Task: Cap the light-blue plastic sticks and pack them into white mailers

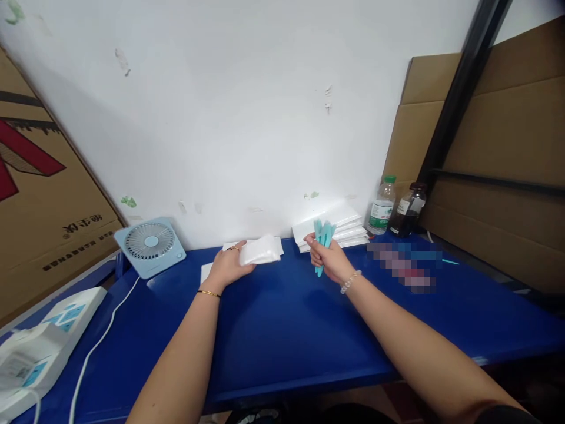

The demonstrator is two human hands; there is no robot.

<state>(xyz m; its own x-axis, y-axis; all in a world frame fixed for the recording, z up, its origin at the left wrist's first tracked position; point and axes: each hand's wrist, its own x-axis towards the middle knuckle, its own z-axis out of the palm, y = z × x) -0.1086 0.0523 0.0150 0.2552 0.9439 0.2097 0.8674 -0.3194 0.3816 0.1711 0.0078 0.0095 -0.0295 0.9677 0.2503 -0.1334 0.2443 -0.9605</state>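
Note:
My left hand [230,266] is closed on a white packet [261,249] at the back of the blue table, near the wall. White sheets [274,242] lie flat behind and beneath it. Raised over the table, my right hand [325,254] grips several thin light-blue strips [324,233] that stick out above and below the fist. Just behind that hand, a stack of white packets [348,222] rests against the wall. The far side of each hand's grip is hidden.
A light-blue fan [150,244] and a white power strip [48,347] with cables are on the left. At the back right stand a green-capped bottle [382,209] and a dark bottle [406,213]. Cardboard [507,135] leans beyond. A pixelated patch covers something on the blue table [291,347].

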